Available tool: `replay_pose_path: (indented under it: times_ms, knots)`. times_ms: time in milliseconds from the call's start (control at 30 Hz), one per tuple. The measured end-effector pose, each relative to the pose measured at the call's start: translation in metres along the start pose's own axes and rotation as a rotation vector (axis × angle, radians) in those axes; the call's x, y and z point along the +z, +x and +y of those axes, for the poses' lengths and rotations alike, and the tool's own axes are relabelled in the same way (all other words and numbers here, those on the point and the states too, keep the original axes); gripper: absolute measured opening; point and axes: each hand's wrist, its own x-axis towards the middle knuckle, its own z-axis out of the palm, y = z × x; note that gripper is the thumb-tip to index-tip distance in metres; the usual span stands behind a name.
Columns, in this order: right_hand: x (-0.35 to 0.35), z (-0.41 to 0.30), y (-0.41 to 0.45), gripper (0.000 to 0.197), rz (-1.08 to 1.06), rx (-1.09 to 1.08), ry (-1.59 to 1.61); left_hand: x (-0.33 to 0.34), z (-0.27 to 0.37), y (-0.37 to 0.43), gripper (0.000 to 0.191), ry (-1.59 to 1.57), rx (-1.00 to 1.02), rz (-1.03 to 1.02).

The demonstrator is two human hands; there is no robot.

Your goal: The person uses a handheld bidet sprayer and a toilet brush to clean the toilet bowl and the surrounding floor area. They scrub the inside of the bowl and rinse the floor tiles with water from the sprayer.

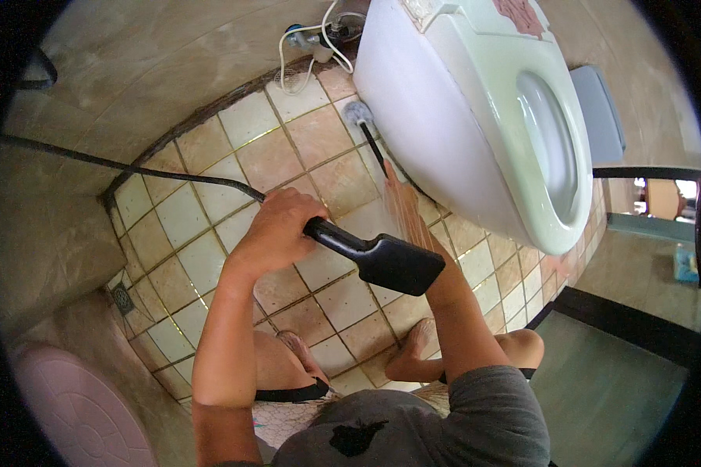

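My left hand (285, 227) is wrapped around the handle of a black hand shower (400, 262), whose dark hose (193, 176) runs off to the left wall. Thin streams of water (406, 216) leave the shower head and pass by my right hand (402, 195). In that right hand is the black handle of a toilet brush (372, 143). Its greyish bristle head (357, 111) rests on the floor tiles, close beside the base of a white toilet (432, 117). The toilet's pale seat (496, 111) is down, with the bowl opening visible.
Beige and white tiles (321, 140) cover the floor, and several look wet. A valve with a white hose (301, 38) is on the wall behind the toilet. A floor drain (122, 298) lies at left, near a pink round lid (82, 408). A dark threshold (619, 321) borders the right.
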Motion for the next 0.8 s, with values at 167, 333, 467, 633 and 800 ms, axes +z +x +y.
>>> replay_pose_path:
  times_ms: [167, 333, 467, 633, 800]
  knots:
    - [0.043, 0.063, -0.072, 0.055, 0.058, -0.16, 0.041, -0.011, -0.007, -0.006, 0.029, 0.042, -0.027, -0.046]
    - [0.071, 0.137, -0.195, 0.06, -0.144, 0.076, -0.047, -0.01, -0.009, -0.014, 0.028, 0.039, 0.026, -0.155]
    - [0.055, 0.152, -0.207, 0.054, 0.094, 0.304, -0.088, 0.003, 0.005, -0.005, 0.025, 0.015, 0.054, -0.213]
    - [0.103, 0.149, -0.265, 0.062, 0.194, 0.598, 0.22, 0.007, 0.016, -0.001, 0.024, 0.081, 0.082, -0.197]
    - [0.085, 0.091, -0.223, 0.058, 0.032, 0.596, 0.261, 0.002, 0.008, -0.008, 0.024, 0.198, 0.045, -0.151]
